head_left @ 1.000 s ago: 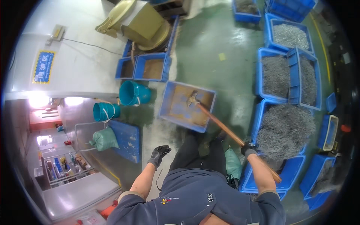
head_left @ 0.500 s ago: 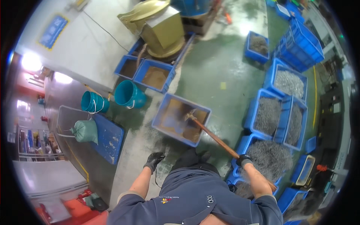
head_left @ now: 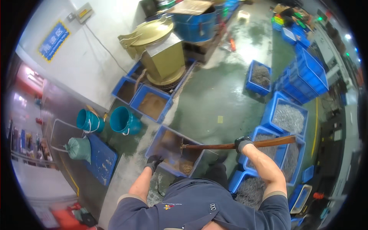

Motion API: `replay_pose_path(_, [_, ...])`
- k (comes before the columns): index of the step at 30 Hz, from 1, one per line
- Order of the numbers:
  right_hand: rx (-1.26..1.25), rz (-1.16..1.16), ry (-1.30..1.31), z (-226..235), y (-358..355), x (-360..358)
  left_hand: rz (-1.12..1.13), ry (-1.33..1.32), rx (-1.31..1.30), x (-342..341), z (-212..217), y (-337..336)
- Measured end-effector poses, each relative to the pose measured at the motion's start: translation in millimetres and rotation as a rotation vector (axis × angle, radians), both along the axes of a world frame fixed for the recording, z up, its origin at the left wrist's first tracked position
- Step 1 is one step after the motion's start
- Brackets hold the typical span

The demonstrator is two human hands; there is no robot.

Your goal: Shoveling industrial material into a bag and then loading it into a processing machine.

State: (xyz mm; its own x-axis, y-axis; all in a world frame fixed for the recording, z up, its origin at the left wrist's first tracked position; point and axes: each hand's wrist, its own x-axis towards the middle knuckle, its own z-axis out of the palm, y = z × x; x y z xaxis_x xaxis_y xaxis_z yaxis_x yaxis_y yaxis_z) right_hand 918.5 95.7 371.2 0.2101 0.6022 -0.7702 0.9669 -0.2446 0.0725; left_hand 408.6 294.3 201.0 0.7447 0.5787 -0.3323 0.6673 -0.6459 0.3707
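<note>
My gloved right hand [head_left: 244,144] is closed around the wooden shaft of a long-handled tool [head_left: 207,147], which lies nearly level across the view. Its head end is inside a blue plastic bin [head_left: 157,138] in front of me; the head's shape is unclear. Brownish, grainy material [head_left: 186,167] sits in the bin, partly blurred. My gloved left hand [head_left: 153,162] is at the bin's near left rim with its fingers stretched out and no tool in it. Whether it touches the rim is hard to see.
Two teal buckets [head_left: 125,120] and a tied green sack [head_left: 78,148] stand at left. Beyond the bin is an olive-yellow machine [head_left: 165,63] with blue trays [head_left: 151,105]. Blue crates [head_left: 288,117] of grey metal pieces line the right, near stacked empty crates [head_left: 304,74].
The tool's shaft has swung from a steep slant to nearly level, and my right hand has risen with it. My left hand has come to the bin's rim. The whole view has shifted.
</note>
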Motion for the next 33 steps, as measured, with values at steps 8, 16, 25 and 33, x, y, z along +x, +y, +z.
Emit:
replay_pose_path(8, [0.198, 0.457, 0.108, -11.0, 142.7, 105.3, 0.437, -0.271, -0.401, 289.1, 50.9, -13.3])
replay_pose_path(16, [0.637, 0.691, -0.245, 59.8, 243.7, -13.5, 0.584, -0.020, 0.136, 409.2, 59.4, 31.2])
replay_pose_path(25, [0.895, 0.527, 0.815, 73.0, 300.1, 88.1, 1.075, -0.470, 0.037, 377.9, 133.2, 103.0])
replay_pose_path(33, [0.986, 0.504, 0.399, 51.7, 453.1, 230.5, 1.084, -0.422, -0.015, 388.0, 110.5, 179.4])
